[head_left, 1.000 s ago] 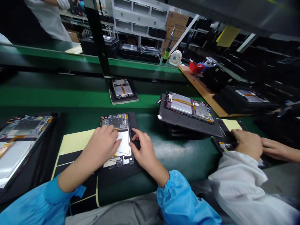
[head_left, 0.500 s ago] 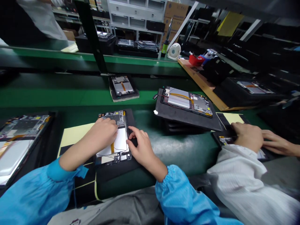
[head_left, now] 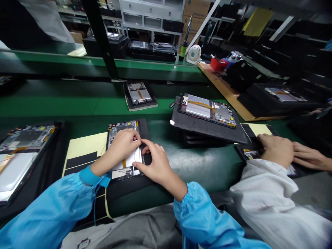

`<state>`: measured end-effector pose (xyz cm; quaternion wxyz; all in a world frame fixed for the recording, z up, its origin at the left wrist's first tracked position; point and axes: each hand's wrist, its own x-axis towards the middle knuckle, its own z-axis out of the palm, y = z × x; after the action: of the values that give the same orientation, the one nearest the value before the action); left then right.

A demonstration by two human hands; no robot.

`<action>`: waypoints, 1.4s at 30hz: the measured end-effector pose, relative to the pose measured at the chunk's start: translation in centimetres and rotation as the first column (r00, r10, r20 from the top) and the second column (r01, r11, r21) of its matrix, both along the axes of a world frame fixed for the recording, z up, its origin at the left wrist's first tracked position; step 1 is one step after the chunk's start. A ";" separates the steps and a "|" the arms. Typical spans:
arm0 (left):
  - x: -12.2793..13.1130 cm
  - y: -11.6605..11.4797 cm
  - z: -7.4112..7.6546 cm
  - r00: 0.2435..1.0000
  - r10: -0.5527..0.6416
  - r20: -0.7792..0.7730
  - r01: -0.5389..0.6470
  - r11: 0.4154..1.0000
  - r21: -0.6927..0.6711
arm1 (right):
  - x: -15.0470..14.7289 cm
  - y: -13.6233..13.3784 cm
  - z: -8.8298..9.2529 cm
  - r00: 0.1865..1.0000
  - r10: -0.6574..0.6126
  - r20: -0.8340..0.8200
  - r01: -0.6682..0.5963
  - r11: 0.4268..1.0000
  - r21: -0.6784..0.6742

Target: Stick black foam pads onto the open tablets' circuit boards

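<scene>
An opened tablet [head_left: 123, 128] with bare circuit board and a silver battery lies on a black foam pad [head_left: 135, 180] in front of me. My left hand [head_left: 121, 147] rests on the tablet's middle, fingers curled down onto the battery near a thin wire. My right hand [head_left: 154, 164] lies against the tablet's right edge, its fingertips meeting those of the left and its thumb at the lower corner. Whether either hand pinches the wire I cannot make out.
A second opened tablet [head_left: 209, 112] sits on a stack of black pads to the right, another [head_left: 140, 93] on the green belt behind, and one [head_left: 18, 152] at far left. A co-worker's hands [head_left: 278, 150] work at the right. Yellow sheets [head_left: 83, 148] lie under my pad.
My left hand has slid right and down across the tablet until its fingertips meet my right hand; the right thumb has moved down to the tablet's lower right corner.
</scene>
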<state>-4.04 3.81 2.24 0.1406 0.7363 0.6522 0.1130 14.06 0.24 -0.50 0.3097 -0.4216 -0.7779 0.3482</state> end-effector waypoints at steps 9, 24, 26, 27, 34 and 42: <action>-0.9 -0.2 -1.4 0.977 -0.123 0.175 0.102 0.987 0.123 | 0.2 -0.6 -0.6 1.000 -0.020 -0.016 0.021 0.998 0.065; -2.5 -8.7 -2.3 0.820 -0.572 0.021 0.502 0.736 0.454 | 0.6 -0.6 -0.7 0.995 -0.022 -0.098 0.025 0.999 0.030; -3.1 -8.1 -2.2 0.803 -0.595 -0.030 0.542 0.708 0.452 | 0.4 -0.3 -0.7 0.995 -0.035 -0.093 0.037 0.999 0.020; -3.4 -7.9 -2.2 0.795 -0.604 -0.059 0.561 0.694 0.451 | 0.3 -0.2 -0.6 0.995 -0.040 -0.092 0.042 0.999 0.015; -3.9 -6.6 -2.1 0.706 -0.679 -0.201 0.695 0.609 0.383 | -0.5 0.6 -1.0 0.988 -0.064 -0.143 0.065 0.998 0.002; -3.8 -6.3 -2.6 0.696 -0.704 -0.138 0.692 0.608 0.388 | -0.8 2.2 -1.7 0.979 -0.046 -0.197 0.052 0.998 0.023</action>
<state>-7.86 -2.50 -0.38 0.0246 0.9421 0.2722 0.1943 13.28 2.47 -2.17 0.3996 -0.3999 -0.7375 0.3694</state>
